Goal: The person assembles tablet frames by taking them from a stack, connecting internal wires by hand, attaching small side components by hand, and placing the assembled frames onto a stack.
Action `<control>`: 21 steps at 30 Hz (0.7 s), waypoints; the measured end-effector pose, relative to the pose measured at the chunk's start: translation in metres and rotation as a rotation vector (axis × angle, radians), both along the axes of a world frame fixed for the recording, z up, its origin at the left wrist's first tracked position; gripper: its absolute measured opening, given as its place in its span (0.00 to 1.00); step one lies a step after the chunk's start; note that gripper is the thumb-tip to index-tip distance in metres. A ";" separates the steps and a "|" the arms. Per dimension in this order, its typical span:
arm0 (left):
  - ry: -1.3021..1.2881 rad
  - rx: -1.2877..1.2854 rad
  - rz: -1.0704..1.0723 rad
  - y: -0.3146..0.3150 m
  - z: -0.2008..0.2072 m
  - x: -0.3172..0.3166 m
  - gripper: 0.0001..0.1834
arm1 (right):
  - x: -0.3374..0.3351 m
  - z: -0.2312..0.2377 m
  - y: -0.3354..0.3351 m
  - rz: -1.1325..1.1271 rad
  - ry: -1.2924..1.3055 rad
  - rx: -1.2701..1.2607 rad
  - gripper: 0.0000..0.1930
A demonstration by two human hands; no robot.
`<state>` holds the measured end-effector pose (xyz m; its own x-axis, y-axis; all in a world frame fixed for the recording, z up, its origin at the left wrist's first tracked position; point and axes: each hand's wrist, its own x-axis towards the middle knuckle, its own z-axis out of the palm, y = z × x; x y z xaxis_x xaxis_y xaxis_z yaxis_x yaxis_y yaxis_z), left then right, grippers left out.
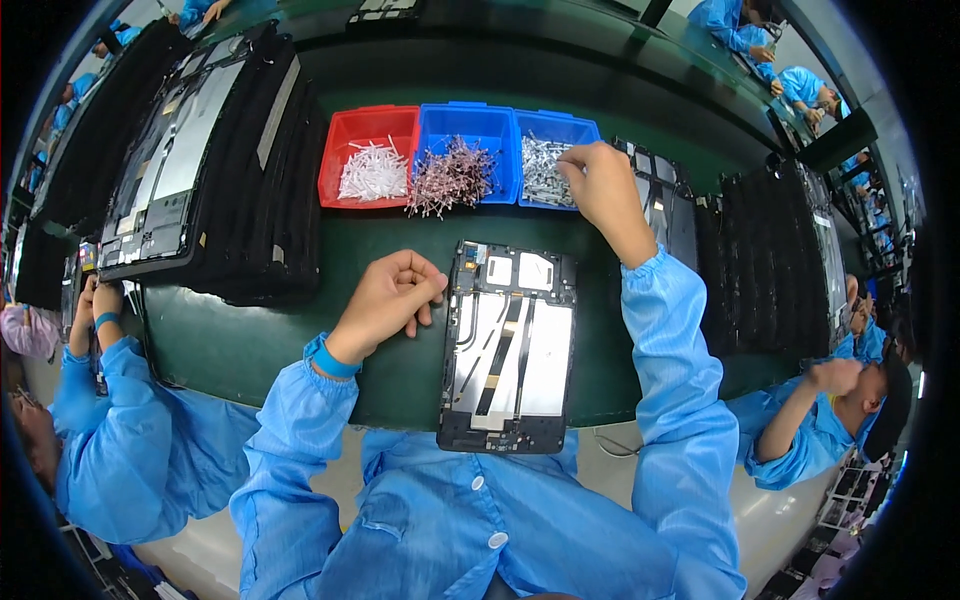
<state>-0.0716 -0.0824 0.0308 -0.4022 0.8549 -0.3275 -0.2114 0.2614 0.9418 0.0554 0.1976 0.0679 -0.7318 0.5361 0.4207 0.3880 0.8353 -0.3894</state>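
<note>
An opened tablet (540,350) lies in front of me, its inner side up, with silver plates, dark cables and a black frame. My left hand (393,297), with a blue strap at the wrist, is by its upper left edge. Thumb and forefinger are pressed together there; whatever they hold is too small to name. Over the right-hand blue bin (590,128) reaches my right hand (606,190), fingertips pinched at the small grey parts (543,165). What lies between those fingertips is hidden.
A red bin (328,150) holds white strips; the middle blue bin (468,112) holds pinkish-brown parts that spill over its front. Tall stacks of tablets in black holders flank me, left (240,180) and right (760,250). Co-workers sit on both sides.
</note>
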 end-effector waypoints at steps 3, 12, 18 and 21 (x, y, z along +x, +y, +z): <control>0.018 0.022 0.024 -0.001 0.000 0.002 0.10 | 0.000 0.007 -0.005 -0.039 -0.034 -0.131 0.06; 0.202 0.153 0.106 0.008 0.024 0.018 0.10 | 0.014 0.022 -0.037 0.031 0.056 -0.311 0.08; 0.139 0.297 0.154 0.021 0.045 0.032 0.12 | 0.044 0.028 -0.101 0.365 0.096 -0.929 0.07; 0.045 0.257 0.103 0.018 0.040 0.032 0.11 | 0.047 0.021 -0.108 0.412 0.133 -0.951 0.06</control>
<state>-0.0400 -0.0648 0.0709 -0.5005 0.8616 -0.0849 -0.1812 -0.0083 0.9834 0.1028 0.0897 0.0894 -0.9120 0.4075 0.0465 0.0486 0.2201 -0.9743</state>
